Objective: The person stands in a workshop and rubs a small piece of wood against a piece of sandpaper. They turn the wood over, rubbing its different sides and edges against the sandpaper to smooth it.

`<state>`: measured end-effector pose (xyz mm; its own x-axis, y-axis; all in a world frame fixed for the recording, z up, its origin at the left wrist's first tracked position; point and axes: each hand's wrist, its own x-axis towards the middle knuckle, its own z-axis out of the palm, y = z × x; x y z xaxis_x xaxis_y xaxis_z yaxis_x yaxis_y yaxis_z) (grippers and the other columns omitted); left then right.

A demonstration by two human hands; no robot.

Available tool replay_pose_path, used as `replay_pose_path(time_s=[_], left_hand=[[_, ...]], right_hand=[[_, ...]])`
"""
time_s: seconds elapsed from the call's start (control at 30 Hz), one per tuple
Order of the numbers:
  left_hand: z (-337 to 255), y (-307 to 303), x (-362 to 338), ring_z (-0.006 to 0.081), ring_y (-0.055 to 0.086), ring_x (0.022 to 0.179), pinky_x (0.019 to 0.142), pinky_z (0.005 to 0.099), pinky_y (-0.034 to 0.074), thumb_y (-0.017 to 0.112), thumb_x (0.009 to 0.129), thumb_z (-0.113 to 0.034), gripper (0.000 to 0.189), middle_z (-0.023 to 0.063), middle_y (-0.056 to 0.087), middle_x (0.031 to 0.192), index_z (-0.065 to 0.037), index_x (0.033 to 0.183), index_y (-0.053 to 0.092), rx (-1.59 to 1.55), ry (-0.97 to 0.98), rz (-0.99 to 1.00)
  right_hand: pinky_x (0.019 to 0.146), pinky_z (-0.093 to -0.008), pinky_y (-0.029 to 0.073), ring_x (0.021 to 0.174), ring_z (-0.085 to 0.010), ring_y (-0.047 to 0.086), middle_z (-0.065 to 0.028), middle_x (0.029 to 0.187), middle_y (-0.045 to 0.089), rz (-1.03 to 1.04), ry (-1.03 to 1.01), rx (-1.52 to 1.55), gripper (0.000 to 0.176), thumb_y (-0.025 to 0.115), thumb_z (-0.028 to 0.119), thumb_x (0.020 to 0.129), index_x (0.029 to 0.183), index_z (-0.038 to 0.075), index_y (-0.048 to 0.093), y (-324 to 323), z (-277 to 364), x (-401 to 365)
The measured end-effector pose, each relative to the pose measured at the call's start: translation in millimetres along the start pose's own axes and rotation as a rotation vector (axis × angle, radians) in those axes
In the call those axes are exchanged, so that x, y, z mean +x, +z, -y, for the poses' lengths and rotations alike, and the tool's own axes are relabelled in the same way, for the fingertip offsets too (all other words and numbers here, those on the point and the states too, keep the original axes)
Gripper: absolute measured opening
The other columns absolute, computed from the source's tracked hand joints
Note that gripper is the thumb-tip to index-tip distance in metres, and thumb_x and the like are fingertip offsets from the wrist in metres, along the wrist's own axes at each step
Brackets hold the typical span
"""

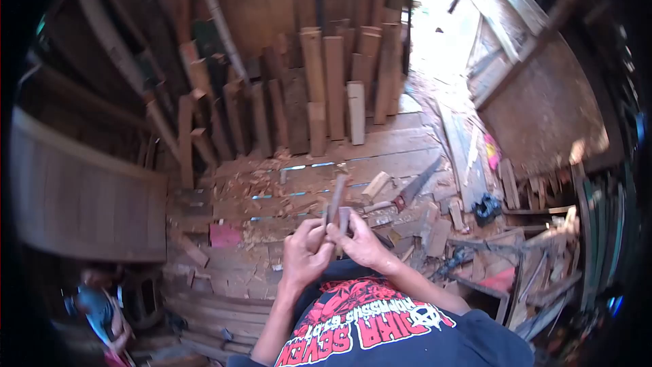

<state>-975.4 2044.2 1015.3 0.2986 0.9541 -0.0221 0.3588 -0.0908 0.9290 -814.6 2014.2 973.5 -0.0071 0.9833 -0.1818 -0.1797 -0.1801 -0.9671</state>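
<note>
Head view, looking down over a dark printed T-shirt (380, 329).

- Both hands are raised together in front of the chest, above the plank floor (380, 146).
- Left hand (305, 255): fingers curled shut, thumb up, closed on the lower end of a wooden strip (337, 196). The strip stands nearly upright, tilted slightly right, its top end free.
- Right hand (361, 245): fingers closed around a short wooden piece (344, 219), held just beside the strip's lower end. Whether the two pieces touch cannot be told.
- The hands touch each other at the fingertips.

On the floor:
- A handsaw (415, 189) lies flat, beyond the hands and to their right, blade pointing toward the doorway side.
- Wood shavings (238, 183) are scattered toward the floor's left edge.
- A reddish block (224, 234) lies near the left hand, apart from it.
- Wooden offcuts (435, 231) are heaped along the right edge.
- A black object (486, 208) sits further right; its kind is unclear.

Surroundings:
- Cut boards (333, 88) lean upright at the floor's far edge.
- A large plywood sheet (543, 119) leans on the right.
- Another person (102, 309) is low in the left corner, well apart.
</note>
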Motion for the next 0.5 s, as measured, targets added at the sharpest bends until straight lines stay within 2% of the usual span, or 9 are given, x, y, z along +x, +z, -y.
replay_pose_path(time_s=[0.03,0.07,0.1,0.17,0.2,0.27,0.3,0.4,0.5], left_hand=[[28.0,3.1,-3.0,0.0147,0.07,0.08,0.068,0.0335,0.057,0.069,0.086,-0.002,0.027,0.0097,0.075,0.093,0.004,0.112,0.063,-0.026,0.094,-0.023],[46.8,8.5,0.4,0.0136,0.068,0.079,0.066,0.0316,0.056,0.067,0.088,-0.004,0.025,0.0086,0.073,0.096,0.004,0.111,0.062,-0.065,0.195,-0.027],[18.9,8.8,-3.1,0.0132,0.067,0.078,0.065,0.0294,0.055,0.064,0.091,-0.009,0.023,0.0081,0.071,0.098,0.003,0.111,0.061,-0.21,0.018,-0.029],[-2.1,12.3,-11.6,0.0087,0.054,0.047,0.04,0.021,0.04,0.053,0.097,-0.008,0.019,0.0075,0.065,0.078,0.001,0.114,0.056,-0.615,-0.166,-0.07],[-10.4,10.5,-8.6,0.01,0.055,0.047,0.041,0.0221,0.042,0.049,0.098,-0.009,0.019,0.0085,0.065,0.082,0.0,0.113,0.056,-0.65,-0.201,-0.021],[0.9,10.8,-8.1,0.0075,0.058,0.06,0.052,0.022,0.046,0.052,0.096,-0.006,0.017,0.0048,0.065,0.085,0.0,0.111,0.057,-0.612,-0.176,0.034],[15.0,7.2,-5.3,0.0068,0.059,0.066,0.056,0.0221,0.048,0.053,0.096,-0.006,0.017,0.0041,0.064,0.088,0.0,0.112,0.057,-0.562,-0.144,0.084],[0.9,3.1,-4.9,0.0072,0.06,0.077,0.066,0.0224,0.049,0.057,0.093,-0.004,0.021,0.0027,0.063,0.093,0.0,0.115,0.058,-0.416,-0.126,0.208],[29.4,3.0,-2.4,0.0122,0.063,0.086,0.072,0.0256,0.051,0.06,0.095,-0.016,0.033,0.0074,0.064,0.107,0.0,0.124,0.058,-0.375,-0.141,0.229]], right_hand=[[0.097,-0.0337,0.052,0.112,-0.0148,0.061,-0.0074,0.12,0.065,0.024,0.049,-0.003,0.052,0.065,0.041,0.105,0.137,0.001,0.051,-4.3,8.2,-3.7],[0.099,-0.0336,0.05,0.117,-0.0158,0.06,-0.0093,0.124,0.063,0.01,-0.03,0.047,0.056,0.061,0.044,0.106,0.14,0.001,0.049,-5.2,12.4,-5.5],[0.102,-0.0335,0.049,0.122,-0.0168,0.058,-0.0113,0.129,0.062,-0.014,-0.117,0.086,0.06,0.058,0.047,0.108,0.144,0.0,0.047,-6.4,15.1,-5.8],[0.106,-0.0332,0.047,0.129,-0.0184,0.054,-0.0144,0.136,0.059,0.051,-0.163,0.194,0.067,0.051,0.052,0.109,0.148,-0.002,0.043,-11.2,17.0,-6.8],[0.104,-0.0336,0.048,0.125,-0.018,0.055,-0.014,0.131,0.061,0.054,-0.12,0.15,0.066,0.051,0.052,0.109,0.146,-0.003,0.044,-12.7,16.9,-9.9],[0.099,-0.0345,0.05,0.115,-0.0171,0.059,-0.0133,0.123,0.064,0.104,-0.031,0.069,0.064,0.051,0.052,0.109,0.141,-0.004,0.046,-15.9,17.6,-9.9],[0.099,-0.0341,0.05,0.115,-0.0169,0.058,-0.0125,0.124,0.064,0.083,-0.028,0.077,0.062,0.053,0.049,0.109,0.142,-0.004,0.047,-15.2,15.7,-8.0],[0.1,-0.0324,0.049,0.114,-0.0153,0.057,-0.0098,0.126,0.062,0.049,0.035,0.155,0.056,0.057,0.041,0.109,0.142,-0.004,0.049,-9.0,-0.1,-6.5],[0.101,-0.031,0.049,0.115,-0.0136,0.056,-0.0084,0.126,0.062,-0.083,-0.142,0.322,0.055,0.058,0.04,0.109,0.141,-0.003,0.05,8.7,-26.2,-1.5]])
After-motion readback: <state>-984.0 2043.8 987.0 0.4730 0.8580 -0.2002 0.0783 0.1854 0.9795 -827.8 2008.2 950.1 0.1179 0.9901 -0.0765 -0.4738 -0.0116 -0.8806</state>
